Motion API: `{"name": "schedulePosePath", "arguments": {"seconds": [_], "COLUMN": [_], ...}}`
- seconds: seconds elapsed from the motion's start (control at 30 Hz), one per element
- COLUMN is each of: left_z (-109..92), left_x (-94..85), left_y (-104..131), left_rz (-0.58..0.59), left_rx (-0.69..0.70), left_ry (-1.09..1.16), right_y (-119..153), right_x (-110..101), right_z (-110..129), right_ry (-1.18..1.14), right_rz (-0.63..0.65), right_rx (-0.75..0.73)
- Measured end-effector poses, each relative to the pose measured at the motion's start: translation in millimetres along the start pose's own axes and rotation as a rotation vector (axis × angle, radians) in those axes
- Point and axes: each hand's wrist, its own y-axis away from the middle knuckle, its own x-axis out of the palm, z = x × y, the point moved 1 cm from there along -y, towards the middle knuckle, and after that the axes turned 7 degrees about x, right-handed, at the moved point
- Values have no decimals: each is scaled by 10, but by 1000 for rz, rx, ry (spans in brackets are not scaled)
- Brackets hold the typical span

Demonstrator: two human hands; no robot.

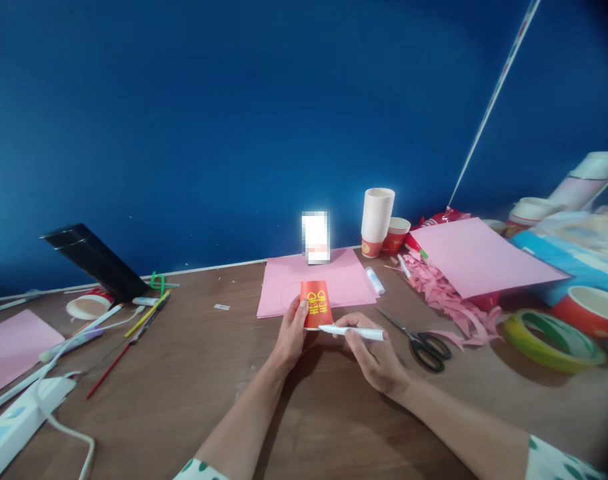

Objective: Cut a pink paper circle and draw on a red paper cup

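My left hand point(293, 331) is closed round the left side of a red paper cup point(317, 299) with yellow double-happiness characters on it. The cup's pale rim points down toward me. In my right hand point(377, 360) is a slim white pen point(359, 331), held nearly level between thumb and fingers. Its tip is at the cup's lower edge; whether it touches is hard to tell. Just behind the cup lie stacked sheets of pink paper point(279, 283). Black-handled scissors point(424, 347) rest to the right of my right hand.
A bright, blurred-out upright object point(316, 237) stands on the pink sheets. At the back right is a stack of paper cups point(378, 220); nearer are shredded pink paper point(434, 283) and green tape point(554, 340). Leftward lie brushes point(129, 350), a black bottle point(97, 260) and a power strip point(24, 420).
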Motion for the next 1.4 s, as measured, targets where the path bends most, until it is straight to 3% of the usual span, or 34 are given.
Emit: {"name": "schedulePosePath", "arguments": {"seconds": [0.5,0.97,1.4], "left_z": [36,-6,-7], "left_x": [-8,6,6], "left_y": [-15,-8,-2], "left_rz": [36,32,49], "left_rx": [-19,4,1], "left_ry": [114,-48,8], "right_y": [-4,-9,-11], "right_x": [1,8,-2], "right_z": [-21,-34,-16], "right_ry": [-3,-26,14], "right_rz": [-25,-31,-39], "right_rx": [-39,-21,-16]}}
